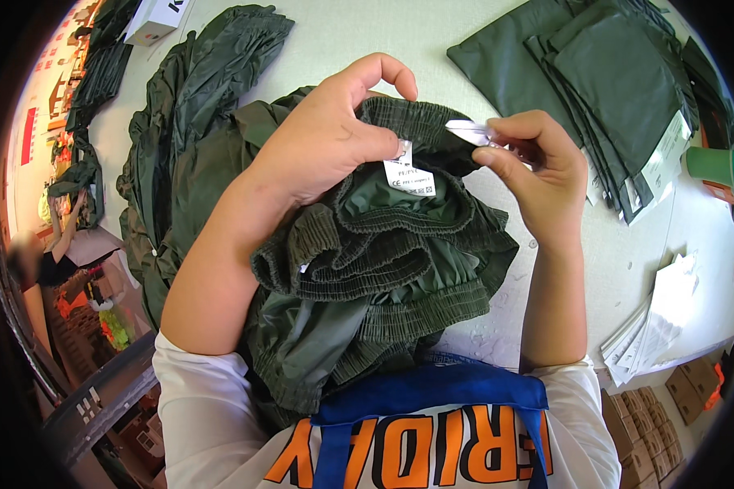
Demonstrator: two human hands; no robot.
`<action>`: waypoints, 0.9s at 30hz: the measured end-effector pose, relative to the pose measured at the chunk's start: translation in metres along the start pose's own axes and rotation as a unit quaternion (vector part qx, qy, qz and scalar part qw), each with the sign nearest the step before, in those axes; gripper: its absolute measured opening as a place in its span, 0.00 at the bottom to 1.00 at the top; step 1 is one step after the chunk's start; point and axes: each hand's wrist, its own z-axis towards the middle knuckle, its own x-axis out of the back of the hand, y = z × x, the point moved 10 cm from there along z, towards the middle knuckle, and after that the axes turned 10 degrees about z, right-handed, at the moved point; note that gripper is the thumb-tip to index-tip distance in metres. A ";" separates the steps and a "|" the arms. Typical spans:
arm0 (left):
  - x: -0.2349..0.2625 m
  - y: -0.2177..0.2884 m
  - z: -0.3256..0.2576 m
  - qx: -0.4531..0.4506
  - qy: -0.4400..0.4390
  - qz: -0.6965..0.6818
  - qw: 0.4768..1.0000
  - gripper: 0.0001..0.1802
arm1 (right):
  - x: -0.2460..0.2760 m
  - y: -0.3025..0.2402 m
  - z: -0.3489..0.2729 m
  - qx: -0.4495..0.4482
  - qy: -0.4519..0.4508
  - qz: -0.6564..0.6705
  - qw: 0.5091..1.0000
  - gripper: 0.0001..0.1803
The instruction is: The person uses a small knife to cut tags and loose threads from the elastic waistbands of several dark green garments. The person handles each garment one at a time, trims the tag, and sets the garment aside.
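A heap of dark green trousers [326, 318] with gathered elastic waistbands lies in front of me. My left hand [322, 134] grips the top waistband [412, 112], its thumb inside by a white sewn-in label [410, 179] and its fingers over the far edge. In my right hand [546, 179] is a pair of small silver thread snips [467, 130], pinched between thumb and fingers. Their pointed blades lie against the right side of the waistband; whether a thread is between them is too small to tell.
More crumpled green garments [187, 106] spread along the left of the pale table [359, 33]. Folded green garments [595, 73] lie at the far right, near a green cylindrical object [709, 165] and loose white papers [652, 318]. A co-worker [49, 261] is at the left edge.
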 end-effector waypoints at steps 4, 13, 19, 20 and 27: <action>-0.002 -0.001 0.001 0.023 -0.015 -0.062 0.998 0.21 | 0.012 0.035 -0.007 -0.026 0.029 0.032 0.999 0.15; -0.004 -0.011 -0.001 0.058 -0.035 -0.108 0.992 0.21 | -0.011 0.050 0.005 -0.061 -0.017 0.125 0.990 0.13; -0.055 0.039 -0.040 -0.177 -0.229 0.185 0.939 0.13 | 0.022 0.076 0.029 -0.084 0.062 0.227 0.968 0.12; -0.062 0.044 -0.052 -0.196 -0.260 0.216 0.921 0.13 | 0.018 0.091 0.033 -0.142 0.028 0.167 0.975 0.11; -0.058 0.045 -0.063 -0.223 -0.236 0.225 0.919 0.10 | -0.064 0.111 0.028 -0.279 -0.111 0.216 0.929 0.22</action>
